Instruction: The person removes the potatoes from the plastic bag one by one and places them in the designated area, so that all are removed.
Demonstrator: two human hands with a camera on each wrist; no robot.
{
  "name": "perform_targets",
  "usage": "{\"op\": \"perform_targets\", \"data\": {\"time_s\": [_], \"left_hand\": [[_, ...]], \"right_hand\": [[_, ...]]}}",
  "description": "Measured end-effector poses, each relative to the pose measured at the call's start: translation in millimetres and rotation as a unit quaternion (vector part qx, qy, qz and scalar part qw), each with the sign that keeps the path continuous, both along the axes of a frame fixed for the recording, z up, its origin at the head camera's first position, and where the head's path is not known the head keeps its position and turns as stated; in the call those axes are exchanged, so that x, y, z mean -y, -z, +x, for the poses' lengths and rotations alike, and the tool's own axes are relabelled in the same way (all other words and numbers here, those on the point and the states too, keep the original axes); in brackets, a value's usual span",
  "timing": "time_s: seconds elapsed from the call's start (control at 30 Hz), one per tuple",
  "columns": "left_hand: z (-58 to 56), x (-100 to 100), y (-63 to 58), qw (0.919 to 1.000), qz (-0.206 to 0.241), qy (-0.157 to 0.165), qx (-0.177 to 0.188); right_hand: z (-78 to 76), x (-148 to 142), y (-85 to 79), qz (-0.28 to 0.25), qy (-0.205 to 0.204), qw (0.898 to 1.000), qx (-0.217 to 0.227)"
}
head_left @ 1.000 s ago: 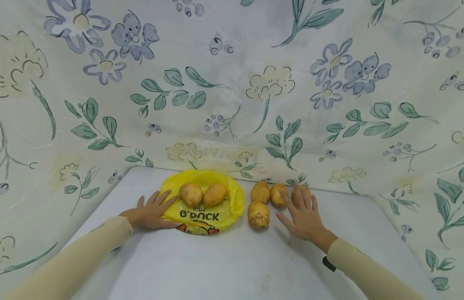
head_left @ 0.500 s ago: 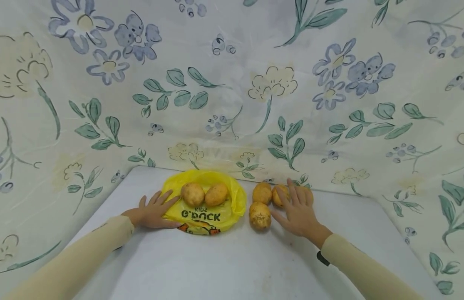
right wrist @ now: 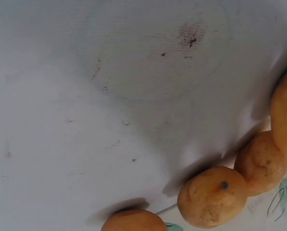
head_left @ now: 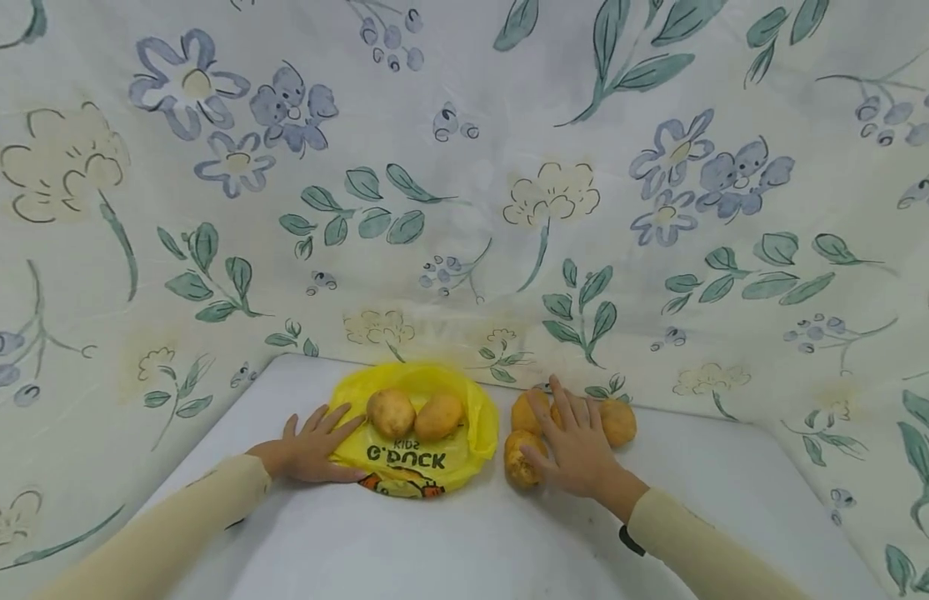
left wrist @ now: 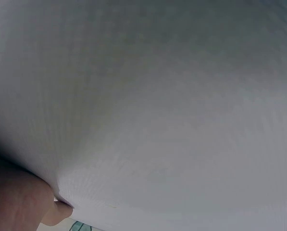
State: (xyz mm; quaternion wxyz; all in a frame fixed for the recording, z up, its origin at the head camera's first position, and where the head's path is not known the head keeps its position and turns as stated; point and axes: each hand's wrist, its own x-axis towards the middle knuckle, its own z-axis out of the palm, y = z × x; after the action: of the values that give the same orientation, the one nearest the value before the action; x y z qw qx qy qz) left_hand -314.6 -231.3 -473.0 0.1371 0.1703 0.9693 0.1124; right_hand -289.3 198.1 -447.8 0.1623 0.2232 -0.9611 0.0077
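Note:
A yellow plastic bag (head_left: 482, 421) with printed letters lies flattened on the table, and two potatoes (head_left: 391, 413) rest side by side on it. My left hand (head_left: 314, 450) lies at the bag's left edge, fingers spread and straight. Over a cluster of loose potatoes right of the bag reaches my right hand (head_left: 581, 454), fingers extended. Its thumb overlaps the front potato (head_left: 521, 468), and its fingers mostly hide one in the back row. The rightmost potato (head_left: 619, 422) shows beyond the fingers. In the right wrist view several potatoes (right wrist: 212, 197) line the lower right, with no hand visible.
The white table (head_left: 404, 550) backs onto a hanging floral sheet (head_left: 449, 208), which also rises at both sides. Small dark specks and a brownish stain (right wrist: 191, 36) mark the tabletop. The left wrist view is mostly blurred white surface.
My right hand has moved left across the potatoes, from the rightmost one to the middle and front ones. The left hand stays at the bag. The head view has tilted slightly up.

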Motion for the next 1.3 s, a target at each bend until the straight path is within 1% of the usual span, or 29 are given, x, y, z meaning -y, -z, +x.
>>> {"op": "perform_targets", "data": {"time_s": [0.07, 0.13, 0.27, 0.4, 0.5, 0.63, 0.8, 0.93, 1.0, 1.07, 1.17, 1.3], "left_hand": [[1.5, -0.1, 4.6, 1.0, 0.003, 0.005, 0.003], [0.6, 0.5, 6.8, 1.0, 0.003, 0.007, 0.001], [-0.2, 1.3, 7.8, 0.9999, 0.0, 0.007, -0.009], [0.1, 1.0, 3.3, 0.9999, 0.01, 0.006, -0.006], [1.8, 0.3, 0.3, 1.0, 0.008, 0.006, -0.001], [5.5, 0.8, -1.8, 1.0, 0.008, 0.004, 0.001], [8.3, -1.6, -3.7, 0.9999, 0.014, 0.005, 0.005], [8.1, -5.6, -1.3, 0.9997, 0.022, 0.008, 0.01], [7.0, -6.9, -1.3, 0.9997, 0.018, 0.007, 0.013], [6.7, -6.2, -1.7, 0.9998, 0.009, 0.005, 0.014], [9.4, -3.4, -4.3, 0.9999, -0.01, -0.002, 0.014], [13.4, 0.8, -6.4, 0.9999, -0.01, -0.005, 0.01]], "right_hand": [[4.2, 0.1, 3.9, 0.0, -0.003, 1.0, 0.0], [5.4, 0.7, 4.8, -0.002, -0.004, 1.0, -0.002], [6.2, 1.3, 4.0, 0.001, -0.007, 1.0, 0.005], [6.0, 0.8, -0.4, 0.004, -0.009, 1.0, -0.004], [6.4, 0.1, -2.6, 0.004, -0.004, 1.0, -0.009], [6.2, 1.9, -3.6, 0.0, 0.0, 1.0, -0.004], [5.3, 8.5, -4.6, -0.005, -0.011, 1.0, 0.012], [7.0, 17.0, -3.2, -0.006, -0.022, 1.0, 0.01], [6.7, 21.7, -2.1, -0.001, -0.03, 1.0, 0.005], [5.8, 27.7, -2.0, -0.003, -0.045, 0.999, 0.009], [3.6, 37.5, -1.4, 0.006, -0.063, 0.998, 0.013], [2.8, 47.6, -2.2, 0.023, -0.067, 0.997, 0.016]]}}
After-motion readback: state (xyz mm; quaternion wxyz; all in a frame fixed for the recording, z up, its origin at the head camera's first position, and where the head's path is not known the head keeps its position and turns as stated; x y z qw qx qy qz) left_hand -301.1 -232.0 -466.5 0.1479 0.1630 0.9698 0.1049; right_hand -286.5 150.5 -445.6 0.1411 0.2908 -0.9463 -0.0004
